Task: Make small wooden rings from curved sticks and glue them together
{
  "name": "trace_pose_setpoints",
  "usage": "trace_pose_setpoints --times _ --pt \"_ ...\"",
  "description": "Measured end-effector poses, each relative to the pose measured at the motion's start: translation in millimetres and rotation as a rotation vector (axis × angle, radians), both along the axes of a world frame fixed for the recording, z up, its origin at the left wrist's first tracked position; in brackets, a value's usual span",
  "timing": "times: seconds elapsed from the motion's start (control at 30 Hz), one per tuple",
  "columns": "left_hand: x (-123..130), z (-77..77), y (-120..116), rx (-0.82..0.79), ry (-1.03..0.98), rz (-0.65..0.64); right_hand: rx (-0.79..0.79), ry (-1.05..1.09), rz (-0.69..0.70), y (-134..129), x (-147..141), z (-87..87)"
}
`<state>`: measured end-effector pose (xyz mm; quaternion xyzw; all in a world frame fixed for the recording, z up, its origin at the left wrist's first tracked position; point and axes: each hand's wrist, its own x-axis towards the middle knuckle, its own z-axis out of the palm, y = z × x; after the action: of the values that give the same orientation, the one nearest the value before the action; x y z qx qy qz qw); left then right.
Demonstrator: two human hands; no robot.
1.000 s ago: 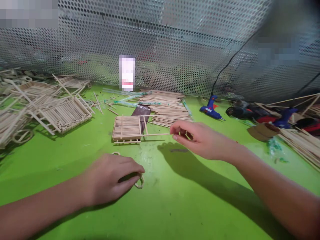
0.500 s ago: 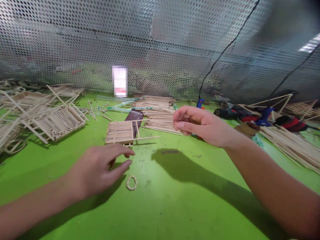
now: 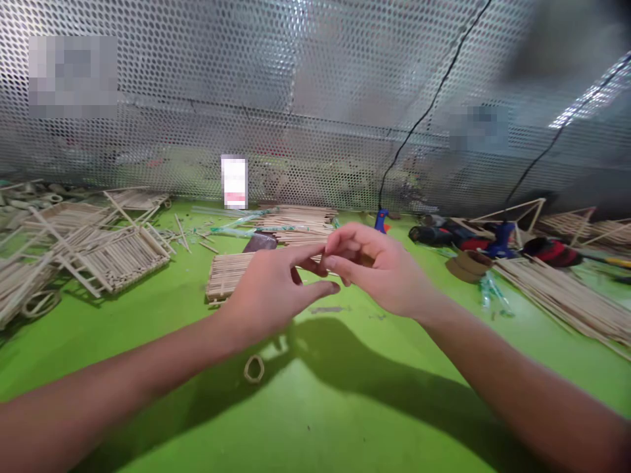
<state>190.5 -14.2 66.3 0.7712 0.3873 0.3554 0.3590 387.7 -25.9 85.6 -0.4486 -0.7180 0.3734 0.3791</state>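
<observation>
My left hand (image 3: 280, 289) is raised over the middle of the green table (image 3: 315, 420), its thumb and fingers apart and its fingertips meeting those of my right hand. The fingers of my right hand (image 3: 374, 268) are curled into a pinch; what they hold, if anything, is too small to make out. Behind my left hand lies a small stick-built piece (image 3: 224, 272), partly covered by it. A small ring of short wooden pieces (image 3: 254, 369) lies on the table below my left wrist.
Stick frames (image 3: 123, 259) crowd the left side. A bundle of thin sticks (image 3: 296, 220) lies at the back. Blue glue guns (image 3: 501, 240), a brown tape roll (image 3: 468, 266) and more sticks (image 3: 566, 295) lie right. Perforated metal (image 3: 315, 131) stands behind.
My left hand has moved right and up to meet my right hand, leaving its place near the ring. My right hand has shifted slightly left and down. The view has tilted a little.
</observation>
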Motion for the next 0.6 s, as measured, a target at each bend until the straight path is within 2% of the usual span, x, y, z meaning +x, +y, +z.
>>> trace_pose_setpoints --times 0.2,0.33,0.6 --pt "-11 -5.9 4 -0.05 -0.085 0.09 -0.065 0.11 0.071 4 -1 -3.2" --pt "-20 -11.1 7 -0.092 -0.138 0.105 -0.107 0.168 0.098 7 0 -4.2" --pt "-27 -10.3 6 -0.005 0.013 0.066 -0.207 0.267 0.119 11 1 -12.4"
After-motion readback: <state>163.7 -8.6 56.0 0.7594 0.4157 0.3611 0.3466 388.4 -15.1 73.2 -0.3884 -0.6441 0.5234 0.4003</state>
